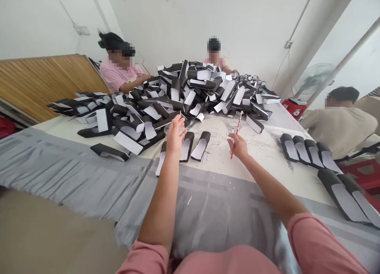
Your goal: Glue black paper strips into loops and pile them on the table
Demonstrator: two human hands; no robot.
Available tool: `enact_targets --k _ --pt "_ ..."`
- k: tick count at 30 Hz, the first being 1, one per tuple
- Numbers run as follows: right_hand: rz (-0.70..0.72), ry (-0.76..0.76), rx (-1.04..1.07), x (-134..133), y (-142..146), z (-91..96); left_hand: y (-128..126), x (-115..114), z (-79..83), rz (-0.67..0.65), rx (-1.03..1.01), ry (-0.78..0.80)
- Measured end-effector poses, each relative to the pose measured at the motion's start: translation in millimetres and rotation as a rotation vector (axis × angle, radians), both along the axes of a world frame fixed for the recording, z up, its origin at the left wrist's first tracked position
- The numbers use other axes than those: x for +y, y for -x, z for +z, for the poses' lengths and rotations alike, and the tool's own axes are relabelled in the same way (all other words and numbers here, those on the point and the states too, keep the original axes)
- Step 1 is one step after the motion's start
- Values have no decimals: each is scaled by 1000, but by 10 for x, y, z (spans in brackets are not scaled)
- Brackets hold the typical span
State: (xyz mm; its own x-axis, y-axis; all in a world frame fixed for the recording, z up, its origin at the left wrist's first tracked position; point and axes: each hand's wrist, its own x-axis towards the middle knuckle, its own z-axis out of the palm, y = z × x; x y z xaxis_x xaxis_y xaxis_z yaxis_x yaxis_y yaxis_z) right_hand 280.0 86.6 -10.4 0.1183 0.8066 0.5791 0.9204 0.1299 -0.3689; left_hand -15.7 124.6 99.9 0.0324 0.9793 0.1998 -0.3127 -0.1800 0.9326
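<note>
My right hand (pixel 239 145) is closed around a thin paintbrush (pixel 236 136) with a red handle, its bristle end pointing up and away from me. My left hand (pixel 175 135) is raised over the table's near part with its fingers stretched and nothing visible in them. Close to its fingers is a rounded, clear object, mostly hidden. Beside and partly behind that hand lie black slipper-shaped paper pieces with white insides: one paper slipper (pixel 200 146) between my hands, another paper slipper (pixel 187 146) left of it, and one partly covered by my forearm.
A large heap of black-and-white paper slippers (pixel 190 102) covers the table's far side. More lie in rows at the right, including one paper slipper (pixel 341 197). Grey cloth (pixel 219 203) drapes the near edge. Two people sit behind the heap; another person (pixel 341 119) sits at right.
</note>
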Motion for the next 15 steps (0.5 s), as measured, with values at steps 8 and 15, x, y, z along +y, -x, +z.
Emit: enact_targets --k 8,15 --pt "4 -49 210 137 159 -334 -200 58 -226 -17 348 -47" --pt "0 -63 326 168 88 -353 -550 22 -367 -89 943 -280"
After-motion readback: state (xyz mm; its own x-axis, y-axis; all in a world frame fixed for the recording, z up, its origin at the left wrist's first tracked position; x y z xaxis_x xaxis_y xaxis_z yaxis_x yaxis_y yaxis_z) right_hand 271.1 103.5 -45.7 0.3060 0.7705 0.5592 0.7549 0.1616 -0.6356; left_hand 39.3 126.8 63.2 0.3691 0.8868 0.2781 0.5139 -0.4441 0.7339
